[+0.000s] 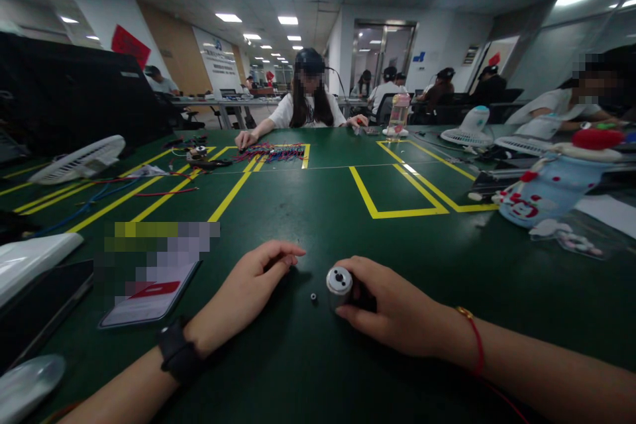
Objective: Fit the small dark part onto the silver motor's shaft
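My right hand (392, 305) has its thumb and fingers wrapped round a silver motor-like metal cylinder (339, 281), which stands upright on the green table. Its top face shows a dark centre hole and smaller dark holes beside it. Just left of the cylinder lies a tiny metal ring-shaped part (313, 297), touched by neither hand. My left hand (258, 278) hovers over or rests on the table to the left of that part. Its index finger is stretched out and no object shows in it; the lower fingers are partly hidden.
A phone (154, 285) lies left of my left forearm, with a mouse (32, 384) at the lower left. Farther off are bundled wires (278, 154), yellow tape outlines (410, 214), a blue cup (541, 189) and a white fan (82, 159). Across the table sits a person (308, 106).
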Demonstrator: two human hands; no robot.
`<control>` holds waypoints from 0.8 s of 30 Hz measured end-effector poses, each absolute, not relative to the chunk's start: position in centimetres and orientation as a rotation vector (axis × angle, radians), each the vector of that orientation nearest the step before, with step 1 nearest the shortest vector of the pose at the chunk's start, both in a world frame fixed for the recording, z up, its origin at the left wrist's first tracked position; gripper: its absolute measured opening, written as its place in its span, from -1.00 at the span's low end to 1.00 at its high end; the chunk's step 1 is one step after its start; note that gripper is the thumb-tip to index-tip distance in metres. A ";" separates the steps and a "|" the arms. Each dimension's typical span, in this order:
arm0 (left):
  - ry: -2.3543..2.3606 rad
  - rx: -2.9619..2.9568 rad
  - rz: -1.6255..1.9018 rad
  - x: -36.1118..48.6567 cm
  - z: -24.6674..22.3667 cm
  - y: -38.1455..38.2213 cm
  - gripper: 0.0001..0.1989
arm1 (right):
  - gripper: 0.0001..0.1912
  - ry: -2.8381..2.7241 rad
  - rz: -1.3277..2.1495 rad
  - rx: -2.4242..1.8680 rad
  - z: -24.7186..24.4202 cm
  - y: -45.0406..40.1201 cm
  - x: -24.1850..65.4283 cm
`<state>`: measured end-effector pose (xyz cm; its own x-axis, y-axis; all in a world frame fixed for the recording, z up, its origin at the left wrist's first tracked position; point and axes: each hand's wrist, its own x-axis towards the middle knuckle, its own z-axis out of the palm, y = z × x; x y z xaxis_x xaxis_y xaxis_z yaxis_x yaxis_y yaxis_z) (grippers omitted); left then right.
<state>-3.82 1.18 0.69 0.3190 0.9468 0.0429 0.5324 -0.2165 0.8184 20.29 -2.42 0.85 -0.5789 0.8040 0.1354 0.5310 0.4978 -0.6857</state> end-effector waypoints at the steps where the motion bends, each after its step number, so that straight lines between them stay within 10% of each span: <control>1: 1.303 1.889 0.726 -3.8 0.7 1.2 -0.76 | -0.64 -2.301 0.837 -1.096 0.9 -2.4 20.3; 24: 1.076 2.248 0.437 -3.9 1.6 0.6 -0.81 | -0.67 -2.319 0.787 -1.102 0.8 -2.4 20.2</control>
<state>-3.90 0.58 1.55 0.6170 0.7862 0.0354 0.5878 -0.4903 0.6435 20.18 -2.43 0.84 -0.5785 0.8014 0.1522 0.5433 0.5177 -0.6610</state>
